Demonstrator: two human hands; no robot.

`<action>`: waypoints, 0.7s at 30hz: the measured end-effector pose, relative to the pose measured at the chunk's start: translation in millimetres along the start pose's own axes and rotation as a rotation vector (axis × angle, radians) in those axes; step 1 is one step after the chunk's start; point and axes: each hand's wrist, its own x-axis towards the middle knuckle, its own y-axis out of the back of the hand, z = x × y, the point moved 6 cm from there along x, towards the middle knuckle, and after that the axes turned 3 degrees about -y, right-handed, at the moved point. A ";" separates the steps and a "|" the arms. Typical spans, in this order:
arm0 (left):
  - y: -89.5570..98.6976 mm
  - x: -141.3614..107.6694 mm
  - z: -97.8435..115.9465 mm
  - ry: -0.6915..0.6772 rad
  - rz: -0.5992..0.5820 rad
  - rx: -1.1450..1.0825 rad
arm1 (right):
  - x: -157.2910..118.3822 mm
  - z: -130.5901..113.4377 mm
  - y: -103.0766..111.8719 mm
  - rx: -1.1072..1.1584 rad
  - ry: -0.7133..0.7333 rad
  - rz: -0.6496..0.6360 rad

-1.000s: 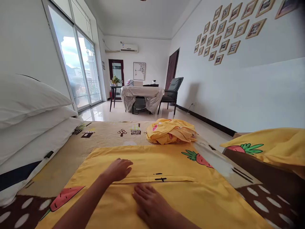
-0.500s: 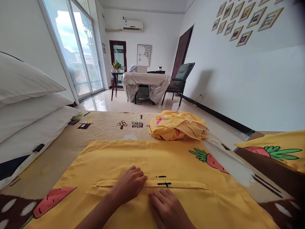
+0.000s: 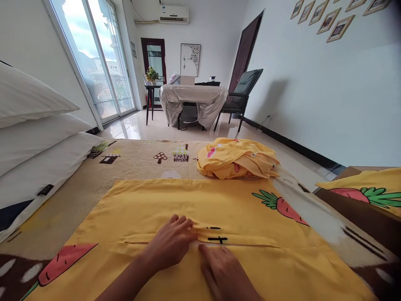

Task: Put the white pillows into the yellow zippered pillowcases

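A yellow pillowcase [image 3: 150,205] printed with carrots lies flat before me, a long slit running across its middle. My left hand [image 3: 172,240] is closed, its curled fingers pinching the cloth at the slit's upper edge. Just to the right, my right hand [image 3: 224,267] grips the lower edge with bent fingers, its fingertips partly hidden by the hand. The slit gapes slightly between the two hands. Black printed marks show on the cloth above my right hand.
A beige patterned blanket [image 3: 134,169] lies under the cloth. Crumpled yellow fabric [image 3: 238,159] sits beyond it. White pillows [image 3: 40,154] are stacked at left. At right, more carrot-print cloth [image 3: 376,190] hangs over a cardboard box [image 3: 347,209]. A covered table [image 3: 194,94] and chair [image 3: 242,98] stand behind.
The view has tipped down slightly. Both hands stay at the slit; the right hand's fingers are more bent and the slit gapes a little more between the hands.
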 end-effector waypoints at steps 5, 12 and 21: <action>2.6 -0.1 -4.5 0.056 0.053 0.027 | -0.4 -0.9 -0.8 -0.031 -0.025 -0.039; -5.9 -6.4 -23.6 0.241 0.071 0.156 | -6.9 -8.0 -9.8 -0.138 0.014 -0.064; -11.9 -8.2 -45.1 0.382 0.162 0.213 | -16.3 -13.5 -49.9 -0.308 0.118 -0.304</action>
